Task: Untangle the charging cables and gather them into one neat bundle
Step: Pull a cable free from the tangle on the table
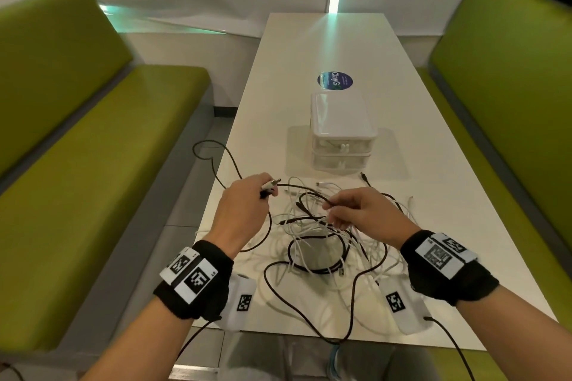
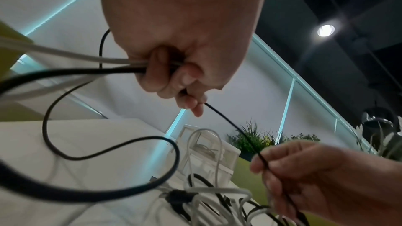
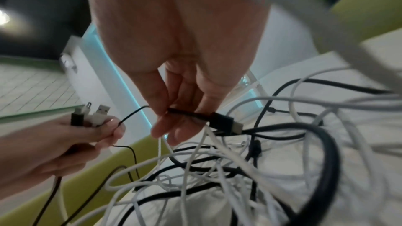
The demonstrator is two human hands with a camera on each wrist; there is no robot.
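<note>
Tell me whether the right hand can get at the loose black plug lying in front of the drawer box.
Probably yes. The black plug lies bare on the table, nothing across it, just beyond the right hand. But that hand's grip is on a black cable, so it must let go first.

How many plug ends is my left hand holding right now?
3 show in the left hand: a black plug, a white plug and a white USB plug, side by side above the fingers. More may be hidden in the grip.

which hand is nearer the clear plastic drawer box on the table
Right. The right hand is just in front of the clear plastic drawer box, slightly to its right. The left hand is further off to its left, near the white table's edge.
</note>
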